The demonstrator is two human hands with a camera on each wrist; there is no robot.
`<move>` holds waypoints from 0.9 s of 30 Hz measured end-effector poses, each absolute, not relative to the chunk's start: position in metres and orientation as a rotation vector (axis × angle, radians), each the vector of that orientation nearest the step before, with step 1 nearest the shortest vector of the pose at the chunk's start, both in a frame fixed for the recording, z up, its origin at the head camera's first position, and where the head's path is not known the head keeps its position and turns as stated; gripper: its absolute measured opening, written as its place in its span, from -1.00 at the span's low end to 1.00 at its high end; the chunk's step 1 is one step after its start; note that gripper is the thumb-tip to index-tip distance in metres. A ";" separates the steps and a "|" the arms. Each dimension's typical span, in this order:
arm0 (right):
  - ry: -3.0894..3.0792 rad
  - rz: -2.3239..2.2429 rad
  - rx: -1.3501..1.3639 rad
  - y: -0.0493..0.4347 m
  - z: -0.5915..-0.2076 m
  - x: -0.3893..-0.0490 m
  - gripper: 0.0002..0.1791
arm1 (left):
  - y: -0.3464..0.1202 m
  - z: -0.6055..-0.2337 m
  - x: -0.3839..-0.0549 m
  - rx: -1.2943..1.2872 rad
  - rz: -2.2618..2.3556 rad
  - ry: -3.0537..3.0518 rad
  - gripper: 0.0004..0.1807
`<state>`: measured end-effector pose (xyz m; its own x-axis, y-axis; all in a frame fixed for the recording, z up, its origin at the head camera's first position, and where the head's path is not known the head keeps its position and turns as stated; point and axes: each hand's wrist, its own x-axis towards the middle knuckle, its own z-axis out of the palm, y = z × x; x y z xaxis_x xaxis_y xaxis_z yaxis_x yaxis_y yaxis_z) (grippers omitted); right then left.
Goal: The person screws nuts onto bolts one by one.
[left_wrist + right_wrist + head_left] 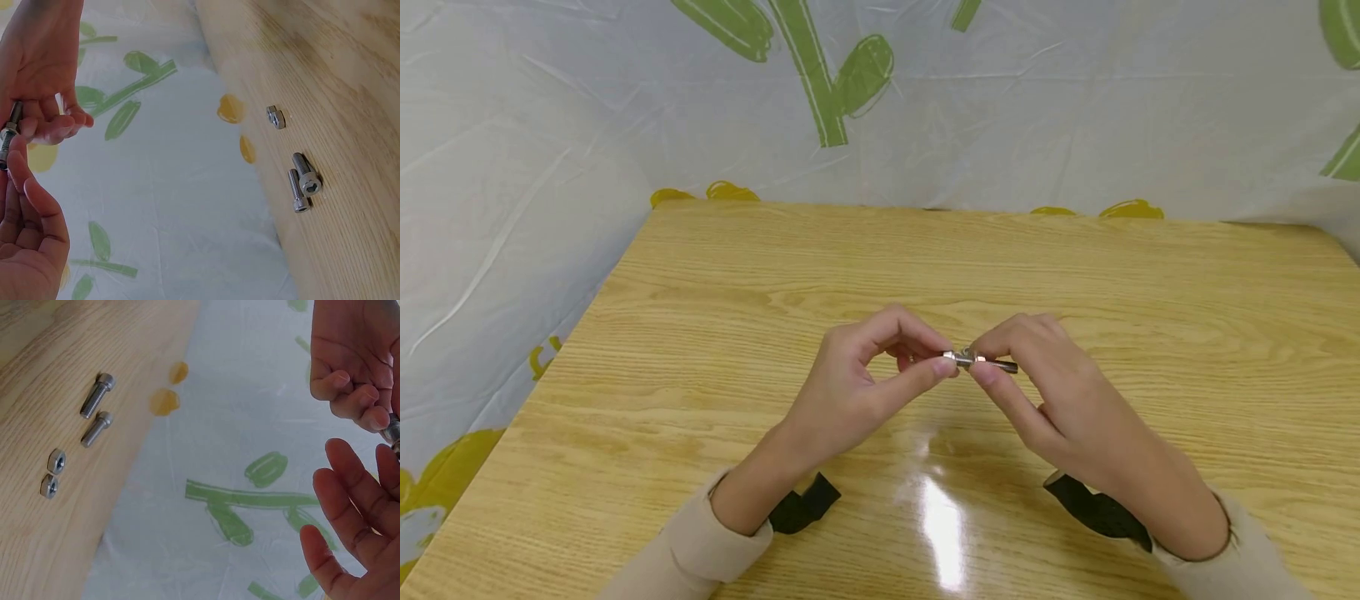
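Observation:
Above the tabletop in the head view, a silver metal bolt (1006,366) lies roughly level between both hands. My left hand (857,387) pinches its left end with thumb and forefinger; whether a head or a nut sits there is hidden by the fingertips. A bright nut (980,359) encircles the shaft, and my right hand (1060,392) pinches it between thumb and forefinger. In the left wrist view the bolt (17,111) and a ring-like nut (9,132) show at the left edge. The right wrist view cuts most of the bolt off.
On the wooden table (356,94), two socket-head bolts (309,182) lie side by side, and two loose nuts (279,120) lie near them. The right wrist view shows these bolts (97,395) and nuts (56,460) too. A flowered white sheet (1000,108) hangs behind the table.

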<state>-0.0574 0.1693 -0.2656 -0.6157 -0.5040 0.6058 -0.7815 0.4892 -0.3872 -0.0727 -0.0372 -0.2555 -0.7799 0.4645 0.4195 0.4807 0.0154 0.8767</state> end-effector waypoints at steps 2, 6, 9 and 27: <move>-2.342 0.909 1.058 0.168 -0.263 -0.056 -0.71 | -0.037 -0.256 -0.072 -1.039 -1.928 -2.232 -0.93; -2.283 0.890 1.061 0.165 -0.262 -0.057 -0.59 | -0.036 -0.257 -0.072 -1.033 -1.902 -2.243 -0.94; -2.298 0.885 1.025 0.166 -0.263 -0.056 -0.59 | -0.035 -0.258 -0.072 -1.032 -1.888 -2.247 -0.94; -2.192 0.885 1.054 0.177 -0.285 -0.064 -0.64 | -0.039 -0.256 -0.074 -1.012 -1.913 -2.247 -0.94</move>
